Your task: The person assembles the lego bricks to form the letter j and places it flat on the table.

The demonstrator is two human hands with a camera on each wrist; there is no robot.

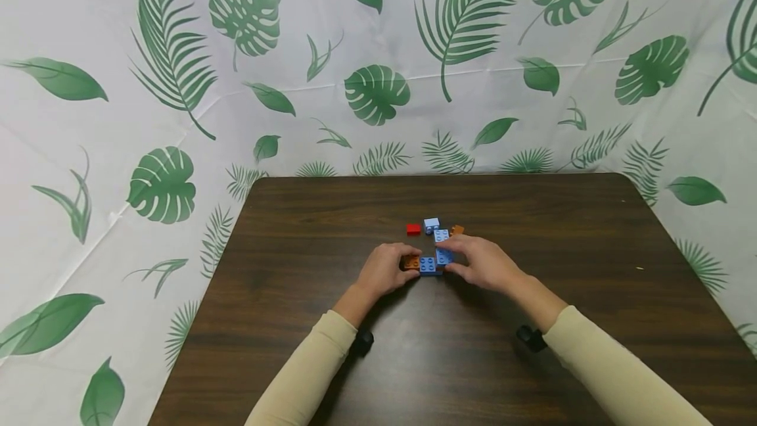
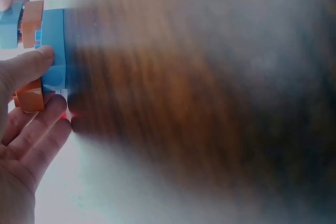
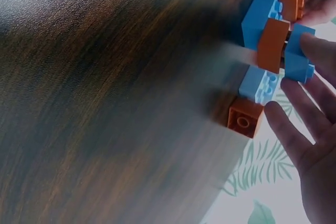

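A dark wood-grain table stands before a white backdrop printed with green tropical leaves. At the middle of the tabletop, a person in cream sleeves works on a small cluster of toy building bricks. The left hand holds an orange brick joined to a blue brick, its thumb curled against the blue side in the left wrist view. The right hand meets it from the other side, fingers pinching another blue brick seated on the same assembly, which lies directly between the two hands. Just beyond the fingertips sit a pale blue brick, a second pale blue brick, a red brick and a loose orange brick, close together on the wood. No brand name, label or lettering can be read on any brick or on the backdrop.
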